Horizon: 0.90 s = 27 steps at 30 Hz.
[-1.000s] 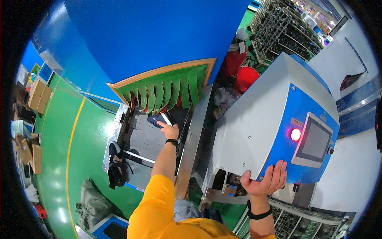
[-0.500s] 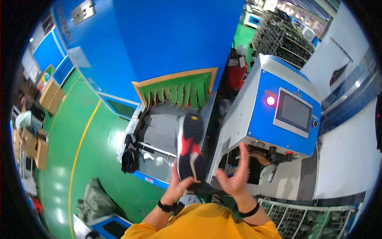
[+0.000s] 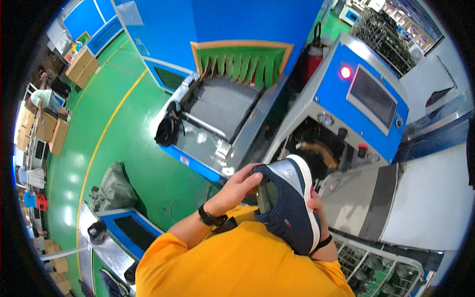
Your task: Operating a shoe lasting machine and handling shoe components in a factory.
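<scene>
Just below the centre of the frame, both hands hold a dark navy shoe with a white sole, close in front of the person's orange shirt. The left hand curls its fingers over the heel collar, thumb tucked at the opening, as if to steady or spread it, while the right hand is mostly hidden behind the shoe — only its fingers show along the sole edge, cupping it from the far side. The shoe is tilted with its sole to the right, probably so the opening faces the person. Above, in the upper middle, a grey conveyor belt runs under green curtain strips; at upper right stands a blue-and-white machine with a lit red lamp beside its screen.
</scene>
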Each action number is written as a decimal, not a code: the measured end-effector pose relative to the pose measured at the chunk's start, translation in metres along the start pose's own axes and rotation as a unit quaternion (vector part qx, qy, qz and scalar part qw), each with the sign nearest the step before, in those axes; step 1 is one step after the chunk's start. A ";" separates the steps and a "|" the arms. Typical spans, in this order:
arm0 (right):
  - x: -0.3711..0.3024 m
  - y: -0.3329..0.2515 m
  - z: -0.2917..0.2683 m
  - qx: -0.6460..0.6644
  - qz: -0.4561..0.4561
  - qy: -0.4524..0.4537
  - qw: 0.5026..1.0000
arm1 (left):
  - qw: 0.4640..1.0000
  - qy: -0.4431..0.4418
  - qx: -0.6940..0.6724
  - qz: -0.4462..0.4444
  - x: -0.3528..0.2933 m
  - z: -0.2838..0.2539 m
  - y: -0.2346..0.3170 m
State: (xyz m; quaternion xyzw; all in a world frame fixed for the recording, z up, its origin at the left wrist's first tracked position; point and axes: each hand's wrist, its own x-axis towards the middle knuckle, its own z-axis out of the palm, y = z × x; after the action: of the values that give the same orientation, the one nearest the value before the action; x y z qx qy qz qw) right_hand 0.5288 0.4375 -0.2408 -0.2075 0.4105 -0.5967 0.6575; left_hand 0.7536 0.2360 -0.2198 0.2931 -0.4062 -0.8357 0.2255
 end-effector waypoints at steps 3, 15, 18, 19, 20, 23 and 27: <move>-0.005 0.002 0.011 0.058 -0.026 0.017 0.998 | 0.998 -0.023 0.047 -0.019 0.008 0.006 -0.012; -0.010 -0.003 0.036 0.241 -0.210 0.048 0.946 | 0.965 -0.094 0.217 0.114 0.040 0.033 -0.052; -0.009 0.001 0.030 0.226 -0.213 0.073 0.948 | 0.981 -0.143 0.111 -0.071 0.035 0.034 -0.026; 0.000 -0.009 0.022 0.221 -0.212 0.080 0.948 | 0.980 -0.146 0.114 -0.074 0.035 0.029 -0.024; 0.003 -0.007 0.022 0.215 -0.209 0.085 0.950 | 0.975 -0.148 0.130 -0.100 0.036 0.021 -0.022; -0.016 0.008 0.030 0.195 -0.197 0.098 0.956 | 0.971 -0.127 0.162 -0.119 0.040 0.010 -0.027; 0.015 0.007 0.018 0.165 -0.172 0.107 0.965 | 0.978 -0.102 0.151 -0.106 0.042 -0.006 -0.018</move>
State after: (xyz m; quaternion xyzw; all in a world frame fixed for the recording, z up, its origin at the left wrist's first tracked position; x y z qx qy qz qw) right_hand 0.5461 0.4206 -0.2400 -0.0982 0.3323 -0.7795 0.5219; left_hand 0.7247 0.2172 -0.2505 0.2785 -0.5153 -0.8092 0.0465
